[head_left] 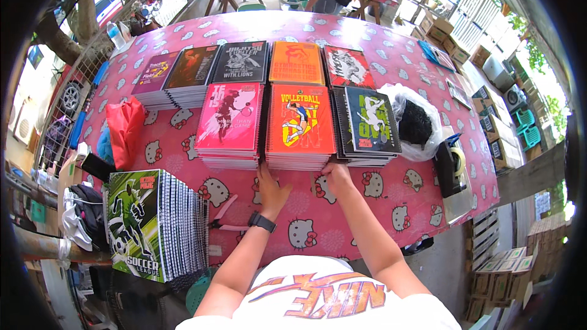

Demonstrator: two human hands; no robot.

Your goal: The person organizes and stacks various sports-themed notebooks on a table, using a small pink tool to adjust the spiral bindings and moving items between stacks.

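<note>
Orange stack (299, 131) of spiral notebooks is sitting dead ahead of both sets of fingers, front row, middle slot. Left hand (271, 189) is pressing on its near left corner, fingers spread and flat against the stack's edge, nothing gripped. Right hand (335, 176) is doing the same on the near right corner, fingers curled over the edge; can't tell whether they're pinching any pages or just pushing.

Neighbours, relative to the fingers:
- pink stack (229, 123) just left of the left fingers, touching or nearly touching the orange one
- dark stack (369, 123) just right of the right fingers, its top book sitting skewed
- back row of five more stacks beyond the fingertips
- white bag (416, 121) with something black inside, further right
- tape dispenser (451, 168) right of that, near the table (342, 220) edge
- green stack (156, 223) standing on edge, well to the left of the left wrist
- red bag (125, 131) far left

My read: squaring up the orange stack. To do it well, keep both palms level and push evenly from both corners so the pile is sliding as one block, not fanning. Keep the spirals lined up with the pink stack's edge, and keep the right fingers off the dark stack, since its top book looks loose.
</note>
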